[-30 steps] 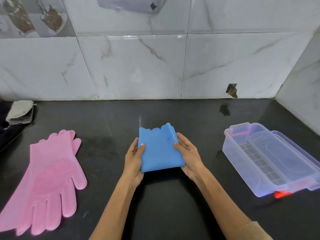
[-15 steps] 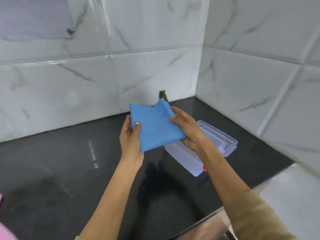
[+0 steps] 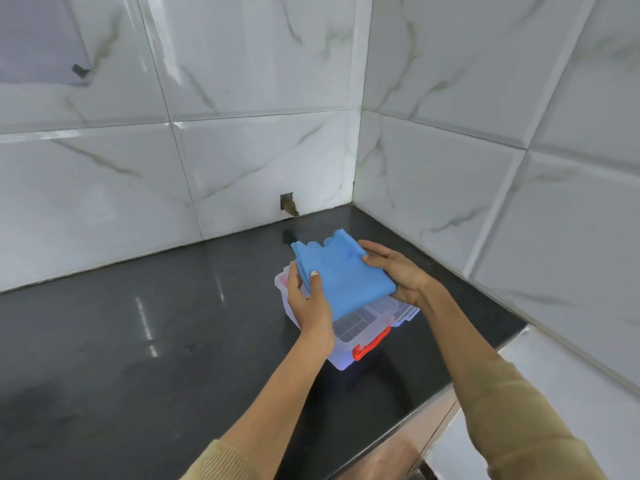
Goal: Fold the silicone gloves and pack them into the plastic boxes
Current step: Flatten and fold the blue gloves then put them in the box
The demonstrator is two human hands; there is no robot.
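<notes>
A folded blue silicone glove hangs just above a clear plastic box with a red latch, which stands on the black counter near the corner. My left hand grips the glove's left edge, thumb on top. My right hand holds its right side, fingers over the top. The glove covers most of the box's open top; a gridded insert shows at the near end. The pink gloves are out of view.
White marble-tiled walls meet in a corner right behind the box. A small hole sits in the back wall just above the counter. The counter's front edge runs diagonally at lower right.
Both hands lifted the folded blue glove off the counter and carried it right, over the clear box. The view swung right, so the pink gloves left the frame.
</notes>
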